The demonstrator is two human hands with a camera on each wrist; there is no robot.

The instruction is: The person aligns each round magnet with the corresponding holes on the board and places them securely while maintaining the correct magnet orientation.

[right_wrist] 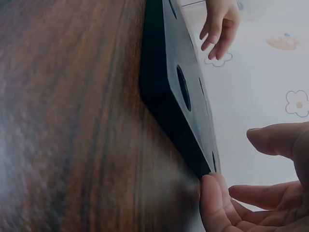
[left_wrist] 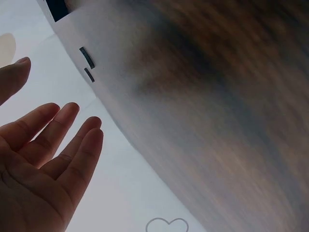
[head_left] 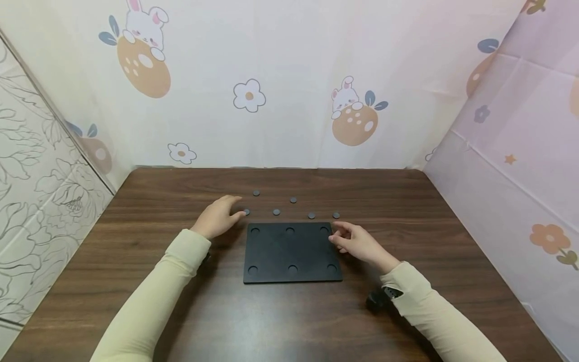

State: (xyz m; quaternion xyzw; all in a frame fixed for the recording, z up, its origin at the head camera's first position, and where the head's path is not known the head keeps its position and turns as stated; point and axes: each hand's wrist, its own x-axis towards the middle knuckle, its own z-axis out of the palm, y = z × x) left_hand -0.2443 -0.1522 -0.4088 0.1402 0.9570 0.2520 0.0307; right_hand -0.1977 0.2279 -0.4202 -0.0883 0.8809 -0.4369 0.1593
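Observation:
A flat black board (head_left: 294,251) with several round recesses lies on the table. Beyond its far edge are scattered several small dark discs, one (head_left: 276,212) near the middle and another (head_left: 336,215) at the right. My left hand (head_left: 219,216) hovers at the board's upper left, fingers spread, its thumb beside a disc (head_left: 246,212); whether they touch cannot be told. At the board's right edge is my right hand (head_left: 359,244), fingers loosely bent and thumb apart. The right wrist view shows its fingertips (right_wrist: 212,198) by the board's corner, with nothing held.
The brown wooden table (head_left: 203,311) reaches back to a patterned curtain (head_left: 289,100). More curtain (head_left: 511,176) hangs along the right side, and a flower-patterned panel (head_left: 40,201) stands at the left. A dark device (head_left: 375,300) is worn at the right wrist.

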